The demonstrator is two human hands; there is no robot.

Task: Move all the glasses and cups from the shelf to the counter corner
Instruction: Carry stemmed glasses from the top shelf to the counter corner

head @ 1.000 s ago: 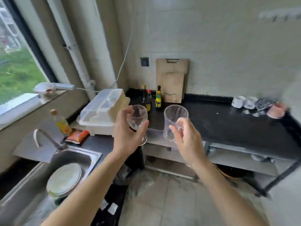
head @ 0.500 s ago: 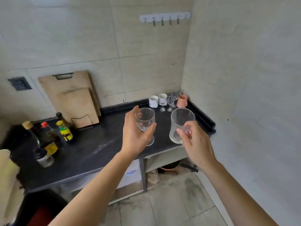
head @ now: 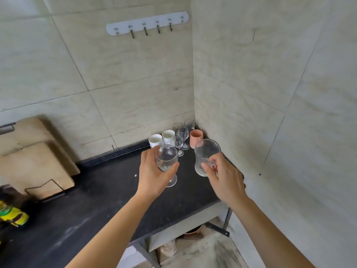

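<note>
Closer to corner — hands (head: 152, 171) (head: 224, 180) gripping glasses (head: 166, 157).

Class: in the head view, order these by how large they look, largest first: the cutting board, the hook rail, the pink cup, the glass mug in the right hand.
1. cutting board
2. hook rail
3. glass mug, enlarged by nearness
4. pink cup
</note>
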